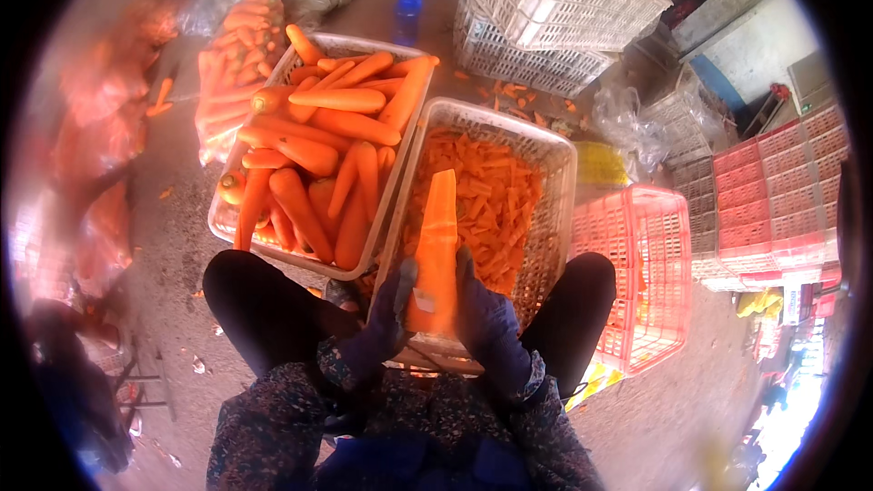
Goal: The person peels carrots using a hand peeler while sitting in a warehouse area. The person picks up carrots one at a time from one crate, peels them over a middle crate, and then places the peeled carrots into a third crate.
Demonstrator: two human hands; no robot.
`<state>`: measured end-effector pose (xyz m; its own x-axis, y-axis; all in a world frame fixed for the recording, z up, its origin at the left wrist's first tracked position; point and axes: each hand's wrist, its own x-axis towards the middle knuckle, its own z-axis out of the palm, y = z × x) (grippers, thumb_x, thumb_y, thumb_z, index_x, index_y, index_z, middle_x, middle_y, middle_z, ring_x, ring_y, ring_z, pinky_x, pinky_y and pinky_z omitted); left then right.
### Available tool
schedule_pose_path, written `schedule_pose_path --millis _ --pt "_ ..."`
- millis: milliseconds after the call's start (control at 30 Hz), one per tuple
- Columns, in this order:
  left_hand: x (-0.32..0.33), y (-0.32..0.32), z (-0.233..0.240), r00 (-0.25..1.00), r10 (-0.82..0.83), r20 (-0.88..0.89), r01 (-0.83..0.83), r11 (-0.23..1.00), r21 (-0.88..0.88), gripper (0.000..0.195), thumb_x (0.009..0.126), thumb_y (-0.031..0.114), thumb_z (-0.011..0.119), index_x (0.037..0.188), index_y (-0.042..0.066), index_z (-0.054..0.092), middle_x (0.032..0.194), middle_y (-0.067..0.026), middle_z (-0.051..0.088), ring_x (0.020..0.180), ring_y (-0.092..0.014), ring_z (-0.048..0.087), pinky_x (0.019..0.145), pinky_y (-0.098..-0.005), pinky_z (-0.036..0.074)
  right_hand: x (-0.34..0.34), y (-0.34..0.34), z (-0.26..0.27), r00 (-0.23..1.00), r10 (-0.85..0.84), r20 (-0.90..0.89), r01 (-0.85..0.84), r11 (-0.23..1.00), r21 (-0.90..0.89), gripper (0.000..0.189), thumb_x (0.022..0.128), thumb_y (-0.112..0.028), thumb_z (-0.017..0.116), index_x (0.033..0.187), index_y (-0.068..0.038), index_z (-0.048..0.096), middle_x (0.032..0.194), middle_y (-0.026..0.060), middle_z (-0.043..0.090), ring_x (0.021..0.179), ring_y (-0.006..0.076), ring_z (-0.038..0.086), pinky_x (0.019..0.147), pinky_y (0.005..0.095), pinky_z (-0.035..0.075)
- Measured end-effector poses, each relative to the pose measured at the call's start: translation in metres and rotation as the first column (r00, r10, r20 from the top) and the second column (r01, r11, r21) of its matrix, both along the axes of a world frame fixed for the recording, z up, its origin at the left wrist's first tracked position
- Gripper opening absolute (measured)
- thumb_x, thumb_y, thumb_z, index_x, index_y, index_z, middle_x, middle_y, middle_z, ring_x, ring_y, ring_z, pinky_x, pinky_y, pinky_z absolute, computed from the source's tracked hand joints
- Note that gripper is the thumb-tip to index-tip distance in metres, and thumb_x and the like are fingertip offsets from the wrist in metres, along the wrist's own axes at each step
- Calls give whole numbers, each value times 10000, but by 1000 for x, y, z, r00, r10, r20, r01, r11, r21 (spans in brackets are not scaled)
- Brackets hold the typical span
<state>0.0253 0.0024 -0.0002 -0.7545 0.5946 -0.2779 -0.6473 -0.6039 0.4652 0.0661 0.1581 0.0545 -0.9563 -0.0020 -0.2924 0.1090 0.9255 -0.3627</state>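
Note:
A large carrot (436, 252), its surface cut into flat facets, stands between my gloved hands with its narrow end pointing away from me. My left hand (389, 310) presses on its left side, and my right hand (487, 310) grips the right side. Near its thick end is a small pale patch, unclear in kind. Under the carrot, a plastic crate (563, 218) between my knees holds many flat orange carrot pieces (491, 198). Touching or close to it on the left, a second crate (406, 143) is heaped with whole carrots (337, 101).
Carrots fill clear bags (239, 61) at the upper left. A blue bottle (407, 17) stands beyond the crates. White crates (539, 7) are stacked at the top right, a pink basket (631, 279) sits by my right knee, and a person (75, 368) is at the left edge.

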Motion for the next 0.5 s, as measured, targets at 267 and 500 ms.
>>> schedule_pose_path --millis 267,500 --pt "-2 -4 -14 830 -91 -550 -253 817 -518 483 1008 283 436 1387 -10 375 1372 -120 447 1273 -201 437 1066 -322 337 -4 -5 11 993 -113 32 114 993 -33 734 872 -139 515 1450 81 119 883 162 605 719 300 636 621 419 511" --pt "-4 -6 7 996 -85 38 82 994 68 487 1015 289 414 1389 -20 365 1304 -100 502 1213 -168 479 1026 -285 361 -8 11 -6 995 7 -98 3 995 98 698 913 -204 497 1444 79 145 956 191 631 746 309 650 617 435 512"
